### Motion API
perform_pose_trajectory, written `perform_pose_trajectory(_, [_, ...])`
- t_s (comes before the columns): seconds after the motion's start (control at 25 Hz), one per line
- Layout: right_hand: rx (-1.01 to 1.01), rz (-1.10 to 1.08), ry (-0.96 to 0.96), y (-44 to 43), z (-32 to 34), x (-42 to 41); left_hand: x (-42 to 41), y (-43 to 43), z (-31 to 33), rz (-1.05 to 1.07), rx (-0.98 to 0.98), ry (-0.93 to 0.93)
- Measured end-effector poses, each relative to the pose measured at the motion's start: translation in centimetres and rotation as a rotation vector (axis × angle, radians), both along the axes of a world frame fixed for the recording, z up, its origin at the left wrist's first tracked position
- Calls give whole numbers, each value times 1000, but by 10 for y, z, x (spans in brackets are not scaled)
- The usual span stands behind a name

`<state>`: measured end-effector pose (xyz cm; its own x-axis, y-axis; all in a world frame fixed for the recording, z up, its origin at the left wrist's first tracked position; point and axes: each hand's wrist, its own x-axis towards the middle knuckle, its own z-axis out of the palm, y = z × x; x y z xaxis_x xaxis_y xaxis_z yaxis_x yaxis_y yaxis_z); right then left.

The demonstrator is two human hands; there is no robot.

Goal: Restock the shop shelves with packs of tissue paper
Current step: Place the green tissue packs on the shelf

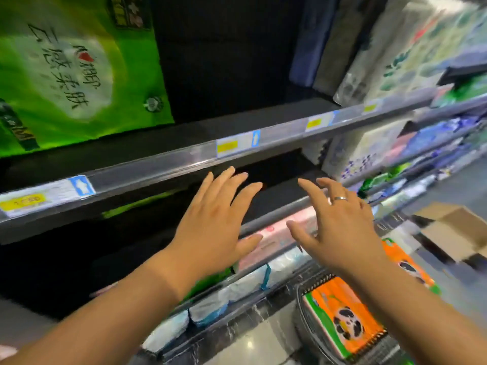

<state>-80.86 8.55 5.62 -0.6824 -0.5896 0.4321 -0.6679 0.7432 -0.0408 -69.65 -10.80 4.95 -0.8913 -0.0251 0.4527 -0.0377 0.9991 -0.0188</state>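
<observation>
This is a shop aisle: long metal shelves (184,133) run away in tiers, each edge carrying a clear strip with yellow price tags (228,146), and packaged tissue packs (76,67) crowd them, with an open cardboard carton (453,233) on the floor.

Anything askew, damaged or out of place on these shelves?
Nothing looks damaged or spilled. The one oddity is a dark empty gap on the upper shelf, right of the green tissue pack. Both hands, left hand and right hand, are open and hold nothing.

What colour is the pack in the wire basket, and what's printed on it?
Orange with a green edge and a black-and-white panda, on the pack in the wire basket; head view.
</observation>
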Motion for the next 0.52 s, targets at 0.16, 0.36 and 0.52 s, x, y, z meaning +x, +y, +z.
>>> perform_pose_trajectory(0.16, [79, -212, -89, 90, -46, 17, -21, 70, -44, -131, 25, -188])
perform_pose_trajectory(0.36, [99, -436, -291, 209, -97, 28, -52, 186, -81, -306, 131, -344])
perform_pose_trajectory(0.52, [144, -575, -501, 310, -130, 32, -80, 285, -116, -440, 206, -485])
